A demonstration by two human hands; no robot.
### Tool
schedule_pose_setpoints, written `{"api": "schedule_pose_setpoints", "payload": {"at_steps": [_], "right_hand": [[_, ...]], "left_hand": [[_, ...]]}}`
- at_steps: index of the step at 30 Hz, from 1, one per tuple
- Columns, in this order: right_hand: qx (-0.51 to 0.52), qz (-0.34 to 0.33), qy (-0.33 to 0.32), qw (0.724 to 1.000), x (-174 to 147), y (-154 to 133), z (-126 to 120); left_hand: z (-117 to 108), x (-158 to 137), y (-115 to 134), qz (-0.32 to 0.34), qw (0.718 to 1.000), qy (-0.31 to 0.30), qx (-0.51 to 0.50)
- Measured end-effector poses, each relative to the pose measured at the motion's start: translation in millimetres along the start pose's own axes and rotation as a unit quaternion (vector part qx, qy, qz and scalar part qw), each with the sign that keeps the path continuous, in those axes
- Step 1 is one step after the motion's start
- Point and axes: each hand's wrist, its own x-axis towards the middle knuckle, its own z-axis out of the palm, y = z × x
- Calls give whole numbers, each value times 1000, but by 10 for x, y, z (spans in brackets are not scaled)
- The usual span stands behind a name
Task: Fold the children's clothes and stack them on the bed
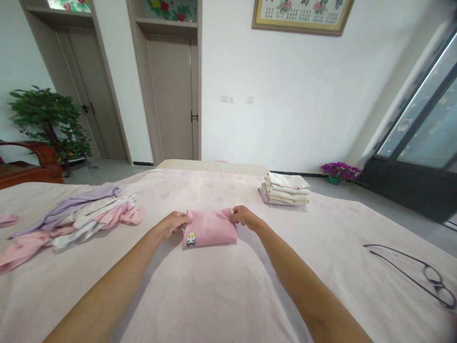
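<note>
A pink piece of clothing (211, 229), folded into a small rectangle, is in front of me with its lower edge near the bed-like covered surface. A small yellow, white and dark print shows at its lower left corner. My left hand (174, 224) pinches its upper left corner. At the upper right corner, my right hand (244, 216) grips the cloth between thumb and fingers. Off to the left lies a loose heap of pink, white and lilac clothes (85, 209). A neat stack of folded clothes (285, 189) sits farther back on the right.
A pale pink cover (200, 290) spreads over the wide surface. Black-framed glasses (403, 267) lie at the right. Beyond the surface stand a wooden armchair (43, 159), a leafy plant (50, 119) and a pot of purple flowers (339, 171).
</note>
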Motion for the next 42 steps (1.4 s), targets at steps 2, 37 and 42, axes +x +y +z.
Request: {"api": "schedule_pose_setpoints", "payload": {"at_steps": [2,37,42], "right_hand": [[18,-37,29,999,-101,-65,-82],[56,47,144,987,-493,107,317],[170,50,109,978,-473,184,370]], "left_hand": [[-59,-91,81,65,998,15,-15],[250,-331,-307,45,989,72,-124],[251,-302,-343,55,994,67,-67]]}}
